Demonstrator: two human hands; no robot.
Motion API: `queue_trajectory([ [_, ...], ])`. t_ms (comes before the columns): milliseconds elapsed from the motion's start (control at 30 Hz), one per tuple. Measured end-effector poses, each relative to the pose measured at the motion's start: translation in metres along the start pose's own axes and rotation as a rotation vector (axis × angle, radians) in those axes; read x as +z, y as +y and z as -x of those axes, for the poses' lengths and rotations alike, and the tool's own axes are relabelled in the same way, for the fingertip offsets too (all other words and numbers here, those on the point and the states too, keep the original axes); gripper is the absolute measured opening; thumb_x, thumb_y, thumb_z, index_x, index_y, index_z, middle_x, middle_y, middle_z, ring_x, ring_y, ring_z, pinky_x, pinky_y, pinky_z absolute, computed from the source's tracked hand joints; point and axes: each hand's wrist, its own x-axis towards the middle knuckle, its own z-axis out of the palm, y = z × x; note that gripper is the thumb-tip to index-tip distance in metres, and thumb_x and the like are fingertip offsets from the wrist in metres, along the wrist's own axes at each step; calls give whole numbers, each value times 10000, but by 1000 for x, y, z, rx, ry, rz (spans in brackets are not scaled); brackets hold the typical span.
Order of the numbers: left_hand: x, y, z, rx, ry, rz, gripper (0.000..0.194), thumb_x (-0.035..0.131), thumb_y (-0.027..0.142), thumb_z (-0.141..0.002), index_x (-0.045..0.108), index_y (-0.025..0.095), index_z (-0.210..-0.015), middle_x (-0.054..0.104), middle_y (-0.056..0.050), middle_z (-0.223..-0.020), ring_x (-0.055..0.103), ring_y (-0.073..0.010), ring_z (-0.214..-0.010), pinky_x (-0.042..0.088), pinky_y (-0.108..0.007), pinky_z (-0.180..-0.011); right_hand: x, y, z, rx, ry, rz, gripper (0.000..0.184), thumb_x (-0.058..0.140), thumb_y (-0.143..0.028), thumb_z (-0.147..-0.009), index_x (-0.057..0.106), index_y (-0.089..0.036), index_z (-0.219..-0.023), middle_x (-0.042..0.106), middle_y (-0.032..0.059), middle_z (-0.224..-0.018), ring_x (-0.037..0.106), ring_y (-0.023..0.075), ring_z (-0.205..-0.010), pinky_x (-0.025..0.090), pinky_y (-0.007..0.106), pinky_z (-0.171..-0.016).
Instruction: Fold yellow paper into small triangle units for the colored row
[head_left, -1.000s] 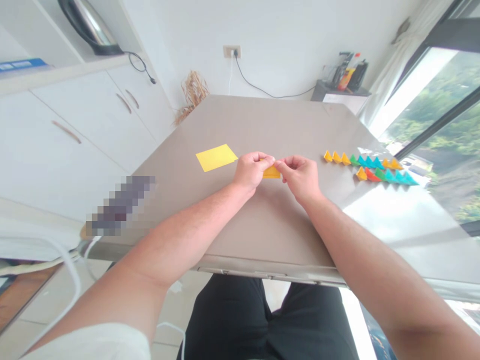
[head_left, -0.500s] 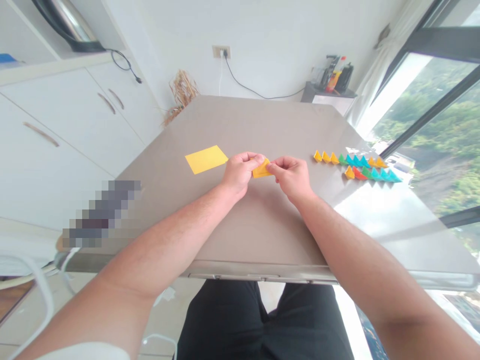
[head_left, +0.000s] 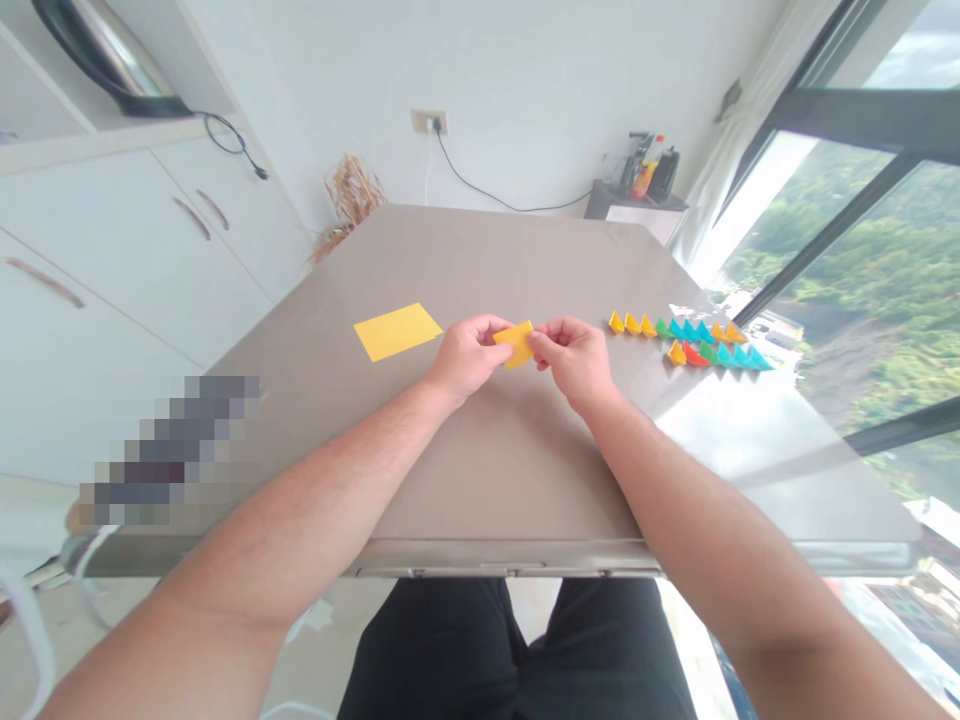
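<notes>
A small folded piece of yellow paper is pinched between my two hands above the middle of the table. My left hand grips its left side, thumb on the near face. At its right edge, my right hand holds it between thumb and fingers. Flat on the table, left of my left hand, lies a yellow paper sheet. To the right of my hands stand two rows of small folded paper boats in yellow, green, blue, orange and red.
The grey-brown table reaches to the white wall. A blurred dark object lies at its left edge. White cabinets stand on the left, and a window is on the right. Bottles stand on a small cabinet behind.
The folded yellow paper has been turned, so a broader flat face shows between my fingers. My thumbs have shifted to its sides. The whole view has moved slightly.
</notes>
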Motion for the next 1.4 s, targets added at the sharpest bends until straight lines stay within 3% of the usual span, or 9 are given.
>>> queue_trajectory([
  [100, 2, 5, 3, -63, -22, 132, 329, 776, 266, -724, 681, 190, -1030, 766, -48, -905, 722, -198, -813, 574, -328, -704, -1, 4, -3, -18, 70, -67, 183, 729, -353, -762, 646, -191, -778, 645, -7, -642, 595, 126, -586, 535, 290, -589],
  [200, 3, 5, 4, -44, -9, 133, 289, 776, 278, -742, 675, 175, -993, 772, -54, -852, 728, -192, -734, 592, -344, -698, -1, 8, -2, -38, 51, -23, 216, 722, -340, -752, 648, -208, -907, 681, -7, -712, 630, 146, -636, 557, 313, -624],
  [300, 2, 0, 1, 46, 3, 15, 223, 740, 239, -759, 733, 178, -974, 779, -48, -870, 704, -164, -694, 585, -320, -697, 0, 8, 1, -200, 18, 147, 341, 693, -278, -749, 677, -251, -1089, 724, -6, -845, 644, 154, -729, 560, 321, -693],
  [400, 0, -6, -2, 112, -8, -43, 342, 719, 176, -747, 758, 203, -1085, 785, -40, -919, 711, -169, -759, 581, -313, -743, 0, 8, 3, -313, 15, 249, 240, 644, -239, -769, 734, -258, -991, 735, -1, -887, 627, 149, -741, 550, 324, -719],
  [600, -2, -10, -2, 218, 10, -117, 480, 710, 170, -780, 695, 229, -1257, 765, -21, -869, 706, -160, -759, 561, -294, -729, -2, 10, -1, -206, -16, 88, 132, 713, -260, -735, 657, -226, -849, 688, -11, -817, 626, 142, -704, 550, 323, -679],
  [733, -2, -8, -2, 250, 39, -123, 279, 718, 207, -799, 737, 231, -1076, 777, -33, -929, 705, -159, -775, 571, -293, -733, -8, 7, -3, -96, -134, -49, 270, 788, -308, -694, 569, -217, -823, 677, -10, -795, 658, 151, -710, 556, 301, -617],
  [900, -1, 2, -2, 225, 88, 57, 170, 755, 234, -767, 704, 208, -927, 741, -15, -819, 688, -153, -729, 570, -280, -669, -13, 1, -1, -40, -288, -35, 309, 761, -378, -768, 571, -219, -954, 742, 2, -787, 723, 172, -694, 572, 307, -633],
  [1100, -1, 12, 3, 107, 78, 74, 193, 784, 285, -753, 673, 212, -893, 728, -3, -688, 687, -164, -605, 582, -321, -666, -15, 0, 1, -109, -250, 25, 251, 687, -406, -841, 586, -228, -986, 752, -2, -760, 730, 165, -666, 576, 297, -635],
  [1400, 5, 11, 10, 112, 58, -17, 240, 799, 365, -773, 662, 215, -901, 728, 2, -635, 714, -183, -594, 575, -298, -622, -8, 0, 5, -127, -201, 37, 131, 658, -289, -820, 600, -222, -915, 743, -10, -715, 668, 131, -569, 550, 269, -575],
])
